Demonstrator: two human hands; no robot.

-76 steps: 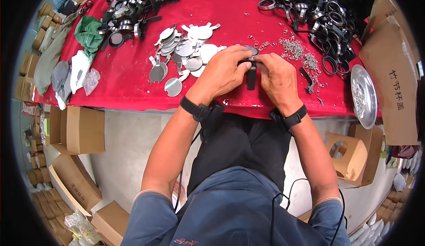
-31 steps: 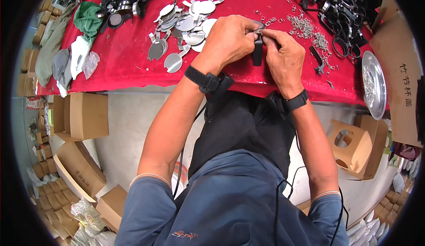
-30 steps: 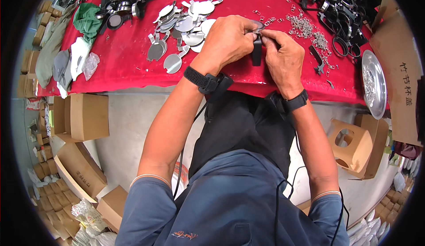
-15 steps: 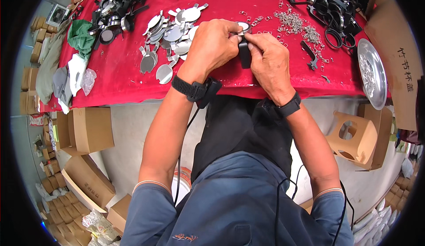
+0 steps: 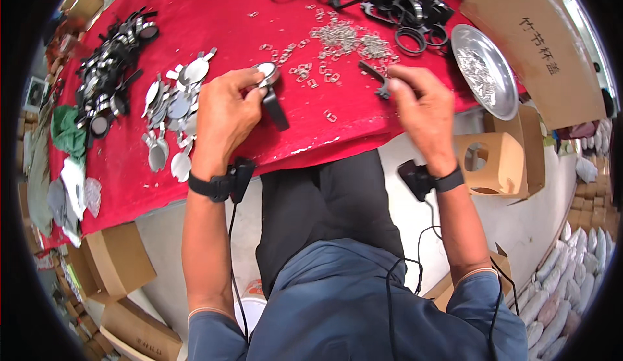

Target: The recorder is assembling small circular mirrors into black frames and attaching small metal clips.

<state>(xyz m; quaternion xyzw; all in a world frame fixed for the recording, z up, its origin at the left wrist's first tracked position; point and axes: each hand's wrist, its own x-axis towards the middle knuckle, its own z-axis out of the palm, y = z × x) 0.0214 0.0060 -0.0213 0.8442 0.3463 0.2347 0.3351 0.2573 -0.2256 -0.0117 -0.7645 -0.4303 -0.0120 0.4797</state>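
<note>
While the left hand (image 5: 227,111) grips a round, silver-faced piece with a flat black handle (image 5: 275,109) between thumb and fingers, left of the frame's upper centre, the right hand (image 5: 427,111) is bent at the right of centre, its thumb and forefinger near each other. Those fingertips overlap the end of a slender, dark, notched part (image 5: 372,73); whether they have closed on it I cannot tell. The handled piece is over the red cloth-covered table (image 5: 311,121), its handle slanting down toward the table's near edge.

Just left of the left hand lies a pile of flat, silver, tabbed metal discs (image 5: 179,106). Small silver metal links (image 5: 341,36) are heaped and scattered in the upper middle. Black-and-silver ring parts (image 5: 110,69) form a mound at upper left, with more black ring-shaped parts (image 5: 410,40) at upper right, beside a shiny round metal dish (image 5: 503,82) containing small silver pieces.
</note>
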